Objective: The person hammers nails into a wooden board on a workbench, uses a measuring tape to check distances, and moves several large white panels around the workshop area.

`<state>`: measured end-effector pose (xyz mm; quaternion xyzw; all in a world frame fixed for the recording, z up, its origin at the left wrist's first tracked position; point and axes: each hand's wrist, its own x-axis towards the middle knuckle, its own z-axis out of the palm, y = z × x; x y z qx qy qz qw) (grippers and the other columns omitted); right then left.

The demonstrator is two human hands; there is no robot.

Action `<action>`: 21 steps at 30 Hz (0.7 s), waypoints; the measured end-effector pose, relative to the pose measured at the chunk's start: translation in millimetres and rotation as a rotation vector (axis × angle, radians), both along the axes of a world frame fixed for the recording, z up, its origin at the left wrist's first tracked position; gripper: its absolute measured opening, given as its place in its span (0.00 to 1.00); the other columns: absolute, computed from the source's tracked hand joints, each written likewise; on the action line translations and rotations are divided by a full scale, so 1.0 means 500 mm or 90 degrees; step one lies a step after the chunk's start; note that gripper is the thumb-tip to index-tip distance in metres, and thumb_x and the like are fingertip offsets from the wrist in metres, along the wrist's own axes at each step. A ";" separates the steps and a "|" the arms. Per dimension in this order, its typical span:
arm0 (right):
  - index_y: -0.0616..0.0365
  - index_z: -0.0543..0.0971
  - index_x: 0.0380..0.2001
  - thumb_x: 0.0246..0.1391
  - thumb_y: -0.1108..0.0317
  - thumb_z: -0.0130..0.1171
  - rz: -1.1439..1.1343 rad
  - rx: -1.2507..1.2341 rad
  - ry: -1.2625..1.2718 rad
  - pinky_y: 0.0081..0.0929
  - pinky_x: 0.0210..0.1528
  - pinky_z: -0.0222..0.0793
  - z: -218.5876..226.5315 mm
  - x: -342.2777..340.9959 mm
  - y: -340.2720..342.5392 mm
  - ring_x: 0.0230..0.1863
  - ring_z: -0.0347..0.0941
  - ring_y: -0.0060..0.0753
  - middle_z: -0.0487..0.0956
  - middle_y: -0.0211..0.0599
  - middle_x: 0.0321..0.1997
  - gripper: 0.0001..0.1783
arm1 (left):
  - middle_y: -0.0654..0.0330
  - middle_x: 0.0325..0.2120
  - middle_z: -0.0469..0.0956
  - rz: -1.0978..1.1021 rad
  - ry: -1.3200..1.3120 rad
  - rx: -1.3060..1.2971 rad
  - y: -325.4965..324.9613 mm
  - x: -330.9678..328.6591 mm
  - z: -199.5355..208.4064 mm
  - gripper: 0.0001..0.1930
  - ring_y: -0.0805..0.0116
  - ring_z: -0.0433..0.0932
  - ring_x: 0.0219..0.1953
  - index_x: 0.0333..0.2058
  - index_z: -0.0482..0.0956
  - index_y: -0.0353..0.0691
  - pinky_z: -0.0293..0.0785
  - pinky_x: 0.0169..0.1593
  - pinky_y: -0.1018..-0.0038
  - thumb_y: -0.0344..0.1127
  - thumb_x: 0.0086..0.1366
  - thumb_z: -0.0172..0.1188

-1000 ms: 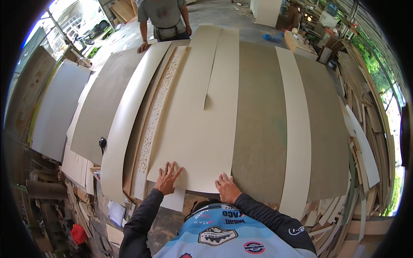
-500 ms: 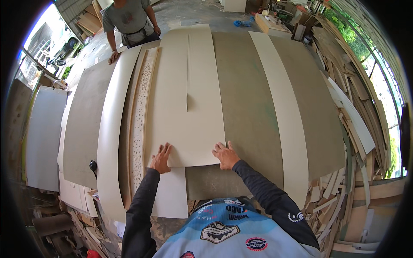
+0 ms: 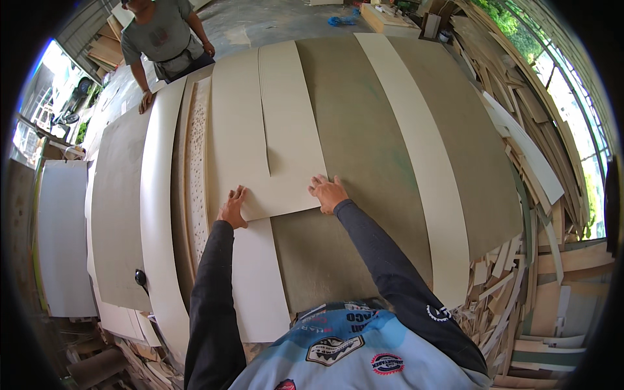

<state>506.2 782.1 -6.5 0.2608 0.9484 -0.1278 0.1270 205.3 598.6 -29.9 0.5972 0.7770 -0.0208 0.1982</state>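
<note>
A large cream sheet [image 3: 286, 130] with a long slit from its far edge lies on the worktable. My left hand [image 3: 233, 208] rests on its near left corner, fingers stretched forward and apart, thumb by the near edge. On the near right corner lies my right hand [image 3: 329, 194], its fingers spread over the sheet's edge. Both hands press from above and hold nothing. A white strip [image 3: 257, 279] comes out from under the sheet toward my body. Left of the sheet runs a long wooden-edged strip [image 3: 197, 130] with a speckled face.
Grey-brown board [image 3: 364, 253] covers the table. Pale strips lie lengthwise at the right [image 3: 419, 130] and left [image 3: 159, 195]. A small black round object [image 3: 140, 277] sits at left. Another person [image 3: 162, 39] stands at the far left, one hand on the table. Wood offcuts [image 3: 500, 286] pile up at right.
My hands and the cream sheet have moved away from my body, baring more white strip and grey-brown board in front of me. The view has shifted slightly.
</note>
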 end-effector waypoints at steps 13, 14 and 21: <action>0.47 0.75 0.54 0.54 0.70 0.58 -0.072 0.086 0.044 0.61 0.62 0.62 -0.011 -0.113 0.114 0.71 0.56 0.38 0.63 0.29 0.69 0.22 | 0.45 0.68 0.52 0.008 0.044 -0.065 0.172 -0.094 0.010 0.65 0.41 0.51 0.69 0.68 0.49 0.39 0.52 0.71 0.63 0.35 0.29 0.79; 0.47 0.75 0.54 0.54 0.70 0.58 -0.075 0.087 0.053 0.61 0.62 0.62 -0.015 -0.116 0.121 0.71 0.56 0.39 0.63 0.29 0.69 0.22 | 0.46 0.68 0.52 0.011 0.047 -0.071 0.182 -0.096 0.012 0.65 0.41 0.52 0.69 0.69 0.49 0.39 0.53 0.71 0.63 0.35 0.29 0.78; 0.50 0.75 0.53 0.59 0.67 0.53 -0.078 0.136 0.113 0.53 0.63 0.63 -0.049 -0.133 0.154 0.70 0.57 0.42 0.65 0.33 0.67 0.18 | 0.50 0.69 0.52 -0.001 0.088 -0.047 0.223 -0.133 -0.021 0.63 0.40 0.53 0.68 0.69 0.50 0.43 0.62 0.67 0.62 0.35 0.31 0.77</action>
